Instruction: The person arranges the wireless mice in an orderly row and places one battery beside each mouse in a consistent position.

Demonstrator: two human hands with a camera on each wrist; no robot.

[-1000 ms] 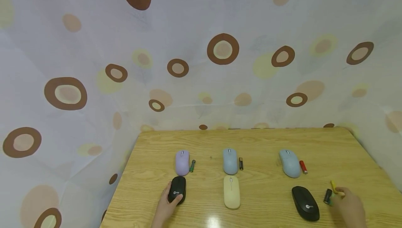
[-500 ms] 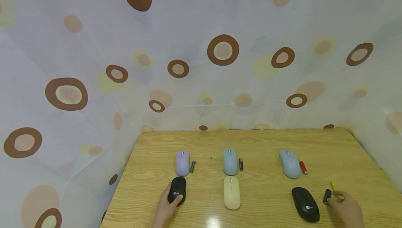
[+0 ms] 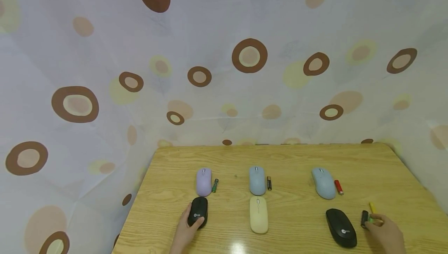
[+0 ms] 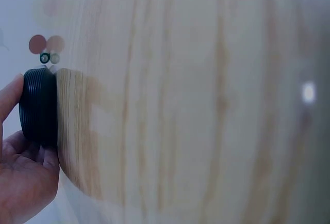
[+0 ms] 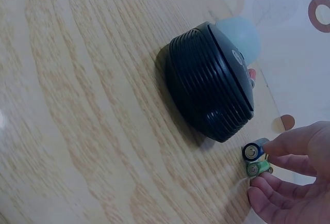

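At the left of the table, my left hand point(image 3: 184, 230) grips a small black computer mouse point(image 3: 198, 209) by its sides. In the left wrist view, thumb and fingers lie on either side of that mouse's ribbed edge. My right hand point(image 3: 387, 233) pinches a green battery point(image 5: 254, 169) at the far right, low to the tabletop. Beside it lies a dark battery point(image 3: 364, 218), which the thumb appears to touch. A yellow battery point(image 3: 372, 207) lies just beyond the fingers, partly hidden. Left of the right hand rests a larger black mouse point(image 3: 341, 227).
Along the back stand a purple mouse point(image 3: 204, 182) beside a green battery point(image 3: 215, 185), a blue mouse point(image 3: 257, 181) beside a dark battery point(image 3: 269, 183), and another blue mouse point(image 3: 323, 183) beside a red battery point(image 3: 338, 187). A yellow mouse point(image 3: 258, 215) lies centrally on the wooden table point(image 3: 294, 223).
My right hand has shifted slightly left and down from the yellow battery toward the green and dark ones. My left hand stays on the small black mouse.
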